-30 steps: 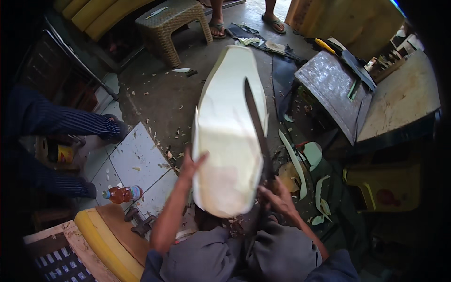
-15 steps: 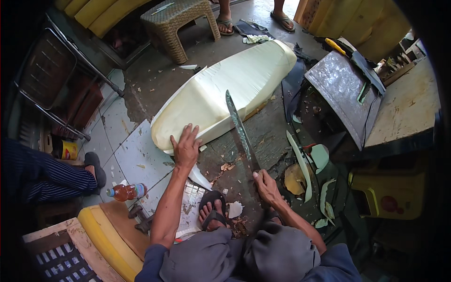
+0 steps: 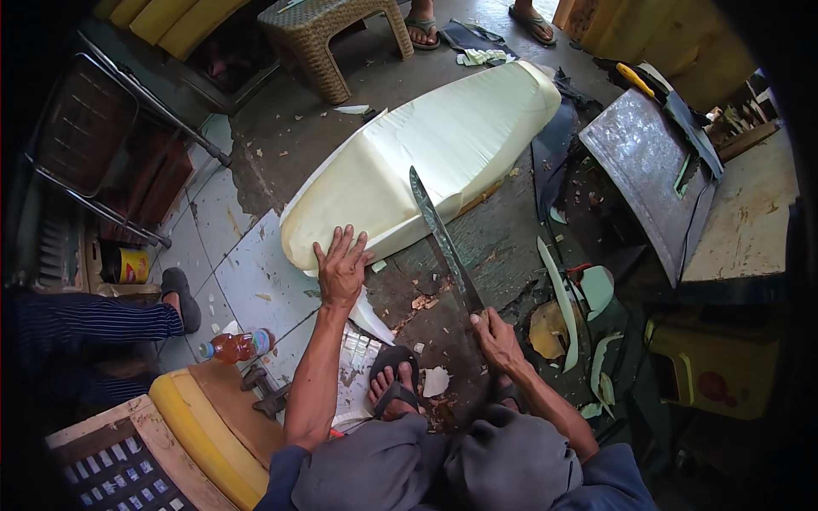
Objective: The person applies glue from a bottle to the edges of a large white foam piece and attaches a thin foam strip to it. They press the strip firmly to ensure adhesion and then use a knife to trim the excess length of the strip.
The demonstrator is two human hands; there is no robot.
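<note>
A long cream foam motorcycle seat [image 3: 469, 128] lies slantwise on the floor ahead of me, its near end toward the left. My left hand [image 3: 341, 268] rests on top of that near end, fingers spread, palm down. In my right hand [image 3: 497, 342] is the handle of a long knife [image 3: 445, 247], the fingers wrapped round it. The blade points up and away to the left, its tip appearing over the middle of the seat's near side. Whether the blade touches the foam I cannot tell.
Foam offcuts [image 3: 561, 302] and scraps litter the floor at right, beside a metal sheet [image 3: 643, 162] with a yellow-handled cutter [image 3: 635, 79]. A woven stool [image 3: 319, 34] and a person's sandalled feet [image 3: 422, 30] are at the back. A bottle [image 3: 239, 346] and another person's shoe [image 3: 181, 300] are left.
The whole view has shifted a little, so the seat and surroundings appear farther right. My left hand stays on the foam, and the knife is held at much the same slant.
</note>
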